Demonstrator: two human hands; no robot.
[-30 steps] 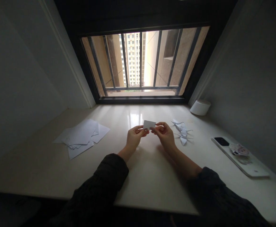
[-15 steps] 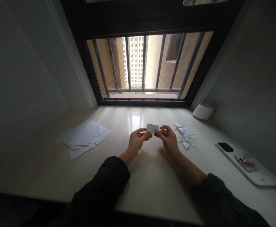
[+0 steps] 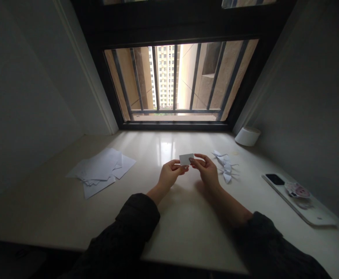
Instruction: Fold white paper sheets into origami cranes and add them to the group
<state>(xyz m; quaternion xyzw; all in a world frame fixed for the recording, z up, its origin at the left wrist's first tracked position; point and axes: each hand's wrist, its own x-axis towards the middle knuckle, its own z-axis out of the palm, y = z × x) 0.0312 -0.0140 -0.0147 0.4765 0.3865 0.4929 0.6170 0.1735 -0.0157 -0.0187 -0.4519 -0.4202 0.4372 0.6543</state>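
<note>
Between my two hands, above the pale sill, is a small folded piece of white paper (image 3: 186,159). My left hand (image 3: 171,171) pinches its lower left part, thumb in front and fingers behind. At its right side my right hand (image 3: 205,169) grips it with thumb and forefinger. Just right of that hand lie several small white origami cranes (image 3: 226,167) in a row. The back of the folded paper and the fingertips behind it are hidden.
A loose stack of white paper sheets (image 3: 99,166) lies at the left. On the right, a phone (image 3: 300,201) with a grip on its back rests near the wall. A white round object (image 3: 247,136) stands in the far right corner, beside the barred window (image 3: 175,126).
The folded paper has tilted slightly, and my left thumb has slid a little to the right along its lower edge. The view has shifted slightly; both hands still hold the paper.
</note>
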